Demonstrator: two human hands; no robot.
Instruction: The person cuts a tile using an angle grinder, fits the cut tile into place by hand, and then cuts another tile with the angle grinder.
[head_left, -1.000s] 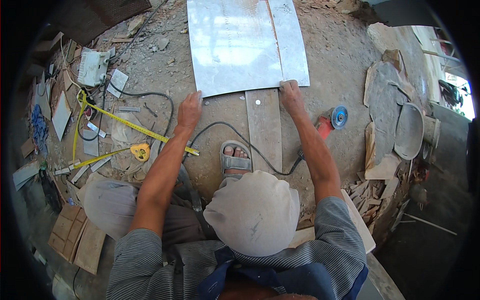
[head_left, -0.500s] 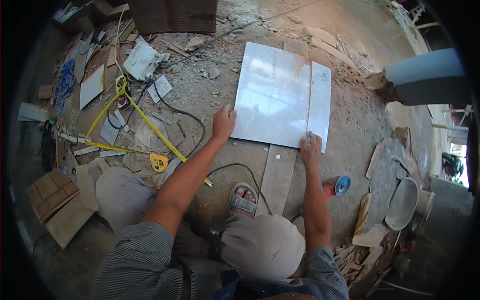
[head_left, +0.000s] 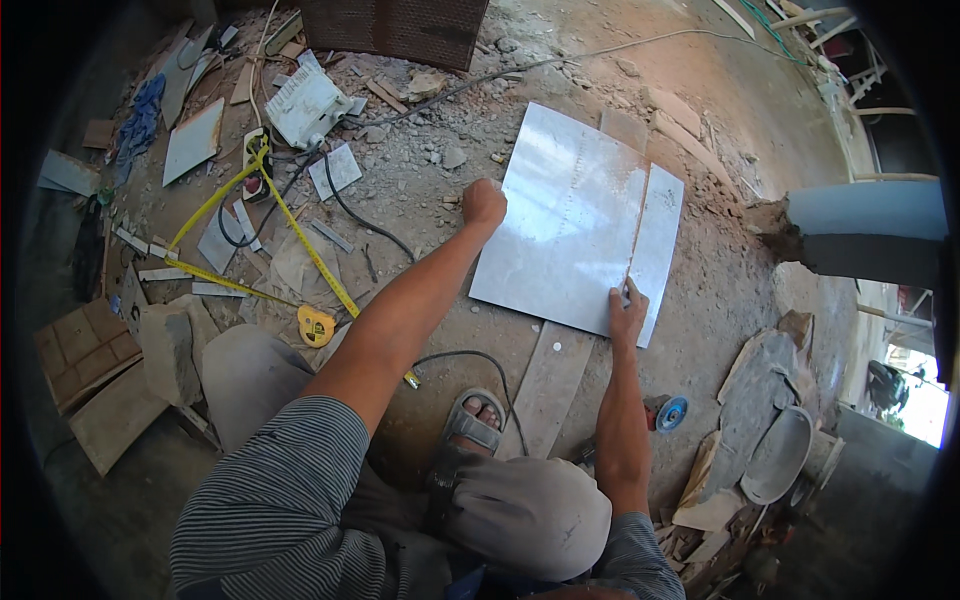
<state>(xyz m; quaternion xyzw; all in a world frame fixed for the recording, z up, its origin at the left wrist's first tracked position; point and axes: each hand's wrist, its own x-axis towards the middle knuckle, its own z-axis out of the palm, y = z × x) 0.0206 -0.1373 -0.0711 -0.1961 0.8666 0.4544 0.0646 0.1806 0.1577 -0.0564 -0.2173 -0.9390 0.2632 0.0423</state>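
Note:
A glossy pale grey tile (head_left: pixel 555 215) lies on a narrow board (head_left: pixel 558 370) in front of me. A brownish straight line runs along it, marking off a narrower strip (head_left: pixel 660 235) on the right. My left hand (head_left: pixel 485 204) is closed at the tile's left edge, its fingertips partly hidden. At the near edge my right hand (head_left: pixel 628 312) grips the tile, with thumb and finger by the line. An angle grinder with a blue disc (head_left: pixel 671 414) rests on the ground beside my right forearm.
A yellow tape measure (head_left: pixel 316 326) lies extended at left, near a power strip (head_left: pixel 256 165) and black cable (head_left: pixel 350 215). Rubble and tile offcuts surround a dirty white case (head_left: pixel 308 103). A pillar (head_left: pixel 865 235) stands right; an oval basin (head_left: pixel 777 455) lies lower right.
My left hand has moved farther up the tile's left edge, away from the near corner. The right hand stays at the near edge, now closer over the line. The whole view has shifted.

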